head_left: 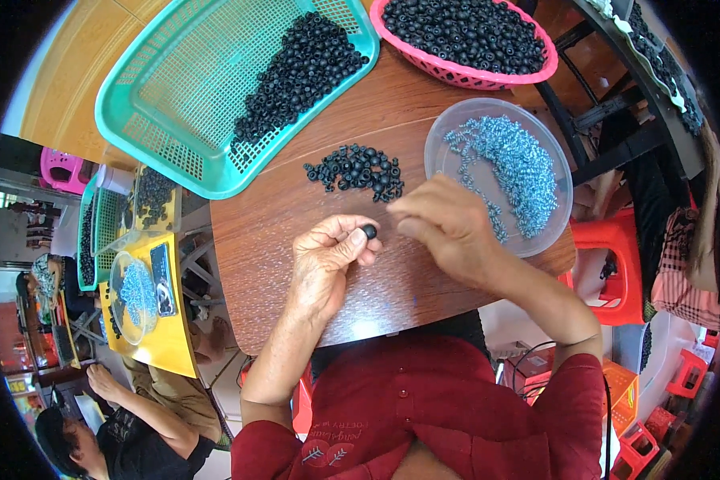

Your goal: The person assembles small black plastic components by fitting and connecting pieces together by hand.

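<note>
Near the centre of the frame, the left hand (334,254) grasps a round black bead-like piece (369,231) between thumb and fingers, while just right of it the right hand (448,220) has its fingers drawn together, though whether they grip anything I cannot tell. Above them on the brown wooden desk (252,256) lies a loose heap of small black pieces (358,172), with a clear round tub (565,200) of shiny blue parts (524,180) at centre right. Farther out, a turquoise basket (188,96) at upper left and a pink basket (464,74) at upper right hold more black pieces (304,72).
</note>
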Available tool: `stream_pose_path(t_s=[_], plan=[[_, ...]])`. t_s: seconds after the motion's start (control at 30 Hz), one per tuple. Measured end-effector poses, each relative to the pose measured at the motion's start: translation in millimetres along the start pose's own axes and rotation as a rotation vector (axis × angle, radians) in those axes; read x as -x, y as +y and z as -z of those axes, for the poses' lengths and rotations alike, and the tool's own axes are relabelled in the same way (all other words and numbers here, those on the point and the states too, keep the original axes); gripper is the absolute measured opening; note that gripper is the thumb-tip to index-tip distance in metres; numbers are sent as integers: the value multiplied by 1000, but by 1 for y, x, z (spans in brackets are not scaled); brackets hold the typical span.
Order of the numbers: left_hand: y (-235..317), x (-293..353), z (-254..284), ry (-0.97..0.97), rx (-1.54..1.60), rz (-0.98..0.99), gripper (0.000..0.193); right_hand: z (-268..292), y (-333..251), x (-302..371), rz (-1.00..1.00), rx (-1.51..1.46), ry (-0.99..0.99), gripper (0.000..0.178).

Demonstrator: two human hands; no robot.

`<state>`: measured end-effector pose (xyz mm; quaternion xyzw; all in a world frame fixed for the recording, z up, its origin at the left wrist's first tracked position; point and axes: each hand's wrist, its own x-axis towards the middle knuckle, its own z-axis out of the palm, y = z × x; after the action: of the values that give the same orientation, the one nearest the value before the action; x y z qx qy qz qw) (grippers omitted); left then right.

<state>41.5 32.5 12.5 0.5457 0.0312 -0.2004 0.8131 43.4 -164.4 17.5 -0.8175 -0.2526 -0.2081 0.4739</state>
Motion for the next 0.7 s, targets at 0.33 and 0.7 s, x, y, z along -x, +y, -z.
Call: stream_pose_path(t_s=[0.33,0.7], plan=[[-11,15,-13,7,152,-30,18,-18,-14,11,0,-28,63,21],[-13,17,-14,30,273,-15,19,-23,-18,14,-15,-20,136,19]])
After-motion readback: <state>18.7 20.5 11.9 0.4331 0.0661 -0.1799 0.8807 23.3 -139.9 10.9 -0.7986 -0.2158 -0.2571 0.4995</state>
